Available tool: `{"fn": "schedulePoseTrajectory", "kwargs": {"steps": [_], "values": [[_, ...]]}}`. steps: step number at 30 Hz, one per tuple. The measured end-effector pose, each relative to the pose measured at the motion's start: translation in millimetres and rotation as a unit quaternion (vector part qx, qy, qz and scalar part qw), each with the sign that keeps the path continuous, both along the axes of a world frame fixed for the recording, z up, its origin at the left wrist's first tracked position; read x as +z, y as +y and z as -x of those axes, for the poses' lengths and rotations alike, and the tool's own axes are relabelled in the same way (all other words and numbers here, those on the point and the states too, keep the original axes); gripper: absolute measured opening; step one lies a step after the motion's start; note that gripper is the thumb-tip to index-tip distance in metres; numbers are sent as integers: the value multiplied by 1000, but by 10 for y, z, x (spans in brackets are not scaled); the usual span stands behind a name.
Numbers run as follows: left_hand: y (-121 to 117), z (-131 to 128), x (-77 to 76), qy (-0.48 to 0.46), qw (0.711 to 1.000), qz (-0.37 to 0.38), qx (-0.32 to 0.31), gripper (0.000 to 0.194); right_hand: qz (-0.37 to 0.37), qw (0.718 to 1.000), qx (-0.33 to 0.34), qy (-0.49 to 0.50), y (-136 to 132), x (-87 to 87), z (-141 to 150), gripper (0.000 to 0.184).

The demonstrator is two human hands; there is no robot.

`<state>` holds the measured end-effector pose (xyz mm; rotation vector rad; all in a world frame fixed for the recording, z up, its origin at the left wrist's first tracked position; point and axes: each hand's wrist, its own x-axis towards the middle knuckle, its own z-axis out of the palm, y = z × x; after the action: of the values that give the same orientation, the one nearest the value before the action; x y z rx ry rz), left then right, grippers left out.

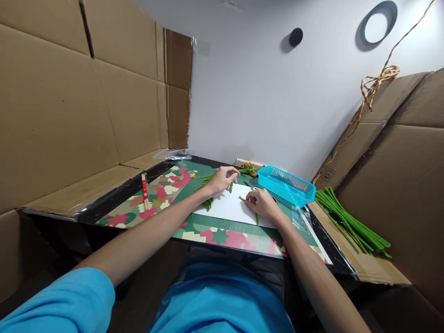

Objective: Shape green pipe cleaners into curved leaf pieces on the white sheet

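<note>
My left hand [222,180] hovers over the left part of a white sheet [222,210], its fingers curved and thumb tip slightly apart. Just below its fingertips is a short green twisted piece [231,188]; no contact is visible. Several similar green twisted pieces [208,204] lie in a row at the sheet's left edge, partly hidden by my left wrist. On the right part of the sheet, my right hand [261,202] pinches a thin green stem piece [242,198]. Another short green length [257,218] shows below that hand. Scissors [252,187] lie behind it, mostly covered.
A blue plastic basket [286,184] stands at the back right. Orange flowers with green stems [250,168] lie by the wall. A bundle of long green stems [354,224] rests on cardboard at right. Chopsticks in a red wrapper [144,192] lie left. Cardboard walls [62,101] flank the table.
</note>
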<state>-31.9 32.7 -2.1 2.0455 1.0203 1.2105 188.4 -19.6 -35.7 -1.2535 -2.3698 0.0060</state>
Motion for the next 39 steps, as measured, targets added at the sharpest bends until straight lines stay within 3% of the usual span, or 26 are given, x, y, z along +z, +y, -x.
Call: {"fn": "schedulePoseTrajectory", "kwargs": {"steps": [8, 13, 16, 24, 31, 39], "values": [[14, 7, -16, -6, 1000, 10, -6, 23, 14, 1000, 2, 14, 4, -50, -25, 25], [-14, 7, 18, -39, 992, 86, -86, 41, 14, 1000, -12, 11, -14, -5, -17, 24], [-71, -4, 81, -30, 985, 118, -120, 41, -11, 998, -32, 49, -24, 38, 0, 22], [-87, -13, 157, 22, 992, 73, -100, 31, -83, 988, -27, 131, -54, 92, 38, 17], [-28, -74, 71, 79, 984, 29, -159, 28, -84, 989, -37, 116, -29, 97, 68, 13], [-1, -67, 73, 70, 986, 54, -143, 38, -74, 989, -53, 113, -59, 129, 70, 7]]}}
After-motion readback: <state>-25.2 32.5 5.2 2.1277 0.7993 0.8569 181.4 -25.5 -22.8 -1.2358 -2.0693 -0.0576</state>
